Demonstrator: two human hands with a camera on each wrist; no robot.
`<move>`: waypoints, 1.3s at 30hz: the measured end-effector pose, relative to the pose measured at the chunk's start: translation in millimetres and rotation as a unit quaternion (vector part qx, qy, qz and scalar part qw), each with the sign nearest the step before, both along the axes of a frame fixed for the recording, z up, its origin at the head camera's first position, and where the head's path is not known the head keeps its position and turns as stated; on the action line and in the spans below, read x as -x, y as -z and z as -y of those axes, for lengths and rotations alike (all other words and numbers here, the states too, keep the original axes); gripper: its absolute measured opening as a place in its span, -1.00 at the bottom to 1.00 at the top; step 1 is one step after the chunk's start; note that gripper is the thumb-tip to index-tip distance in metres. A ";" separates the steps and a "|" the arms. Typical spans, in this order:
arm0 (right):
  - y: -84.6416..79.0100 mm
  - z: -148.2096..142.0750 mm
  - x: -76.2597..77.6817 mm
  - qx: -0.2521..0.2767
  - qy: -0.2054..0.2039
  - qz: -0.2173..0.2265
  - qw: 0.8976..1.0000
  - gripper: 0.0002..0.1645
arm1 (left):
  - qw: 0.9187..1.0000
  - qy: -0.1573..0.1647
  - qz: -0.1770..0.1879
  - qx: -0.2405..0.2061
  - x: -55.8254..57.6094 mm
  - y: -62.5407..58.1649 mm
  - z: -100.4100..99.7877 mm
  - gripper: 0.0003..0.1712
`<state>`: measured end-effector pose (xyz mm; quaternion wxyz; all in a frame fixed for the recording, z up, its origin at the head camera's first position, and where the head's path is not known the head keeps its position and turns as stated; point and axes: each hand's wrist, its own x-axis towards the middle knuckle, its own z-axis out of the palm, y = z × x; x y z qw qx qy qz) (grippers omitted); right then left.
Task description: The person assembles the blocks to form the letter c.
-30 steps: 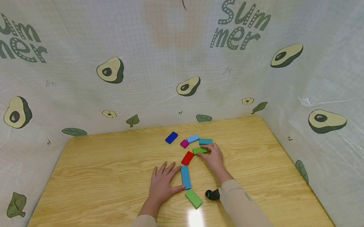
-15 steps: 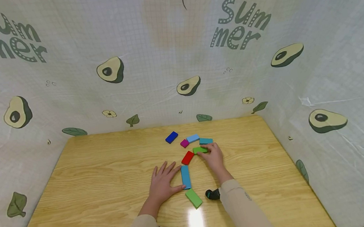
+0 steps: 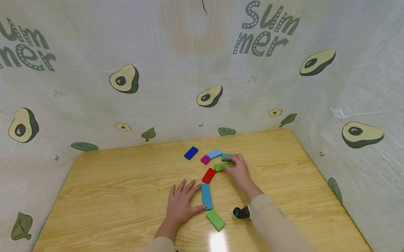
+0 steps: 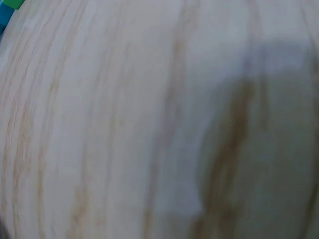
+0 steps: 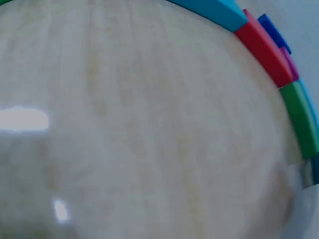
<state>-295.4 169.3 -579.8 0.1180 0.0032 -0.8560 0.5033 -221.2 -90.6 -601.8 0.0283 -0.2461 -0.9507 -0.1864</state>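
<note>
In the head view the left hand [image 3: 181, 204] lies with fingers spread on the table. Its index fingertip and thumb tip touch the two ends of a long blue block [image 3: 206, 197]. The right hand [image 3: 239, 170] is over a green block [image 3: 221, 167] and a teal block [image 3: 226, 156], thumb near the green block's right end, fingertips at the teal one. Its fingers partly cover both; whether they touch the teal block is unclear. A red block [image 3: 209, 175] lies between the long blue and green blocks. Below the long blue block is a light green block [image 3: 215, 220].
Farther back on the wooden table [image 3: 118, 171] lie a dark blue block [image 3: 191, 153], a small magenta block [image 3: 205, 159] and a light blue block [image 3: 214, 154]. A printed cloth [image 3: 171, 117] hangs behind and along the sides. Each wrist carries a black device [image 3: 241, 212].
The right hand has let go of the green block and shifted slightly up and right, to the teal block. The left hand stays beside the long blue block.
</note>
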 end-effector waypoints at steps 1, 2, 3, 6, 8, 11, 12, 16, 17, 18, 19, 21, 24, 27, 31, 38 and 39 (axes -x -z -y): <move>-4.0 0.1 3.3 -0.004 -0.007 0.007 1.000 -0.59 | 1.000 -0.001 0.000 0.000 0.3 0.6 0.4 -0.03; -9.3 0.5 6.5 -0.007 -0.015 0.017 1.000 -0.57 | 1.000 -0.002 0.002 0.003 0.4 0.9 0.6 -0.02; -13.7 0.7 10.1 -0.012 -0.021 0.025 0.999 -0.55 | 1.000 -0.003 0.004 0.005 0.6 1.7 0.9 -0.02; -24.0 0.5 20.9 -0.037 -0.040 0.049 0.997 -0.52 | 1.000 -0.007 0.009 0.014 0.9 3.8 1.0 -0.01; -28.1 -1.4 27.0 -0.058 -0.052 0.061 0.995 -0.51 | 1.000 -0.007 0.013 0.014 0.8 4.3 0.4 -0.01; -28.9 -7.1 34.4 -0.076 -0.060 0.081 0.992 -0.52 | 1.000 -0.003 0.015 0.010 0.2 3.8 -1.4 -0.02; -28.3 -9.2 36.5 -0.079 -0.061 0.088 0.991 -0.53 | 1.000 -0.001 0.014 0.007 -0.1 3.3 -2.0 -0.02; -26.1 -16.4 43.6 -0.099 -0.069 0.117 0.986 -0.55 | 1.000 0.001 0.007 0.005 -1.5 1.0 -2.9 -0.03; -25.9 -17.8 45.6 -0.107 -0.073 0.120 0.984 -0.55 | 1.000 0.001 0.004 0.004 -1.8 0.3 -2.7 -0.03; -25.6 -19.1 47.7 -0.119 -0.078 0.121 0.982 -0.55 | 1.000 0.000 0.002 0.002 -2.0 -0.2 -2.4 -0.04; -25.8 -20.3 49.5 -0.131 -0.084 0.120 0.981 -0.55 | 1.000 -0.001 0.002 0.003 -1.9 -0.3 -2.0 -0.04; -26.7 -22.3 53.0 -0.153 -0.096 0.116 0.977 -0.54 | 1.000 -0.003 0.003 0.005 -1.3 0.0 -1.1 -0.05; -25.5 -25.5 57.7 -0.183 -0.109 0.114 0.970 -0.53 | 1.000 -0.005 0.005 0.007 -0.3 1.1 -0.1 -0.05; -24.0 -29.2 59.9 -0.197 -0.117 0.119 0.966 -0.53 | 1.000 -0.005 0.007 0.010 -0.3 1.4 -0.4 -0.05; -22.7 -32.2 61.4 -0.209 -0.126 0.121 0.962 -0.55 | 1.000 -0.005 0.003 0.009 -0.3 1.5 -0.1 -0.04; -21.1 -34.5 62.7 -0.208 -0.138 0.126 0.960 -0.58 | 1.000 -0.003 -0.002 0.007 0.7 2.7 -0.1 -0.05; -21.1 -34.7 62.8 -0.205 -0.138 0.126 0.961 -0.58 | 1.000 -0.003 -0.002 0.007 0.7 2.8 -0.2 -0.05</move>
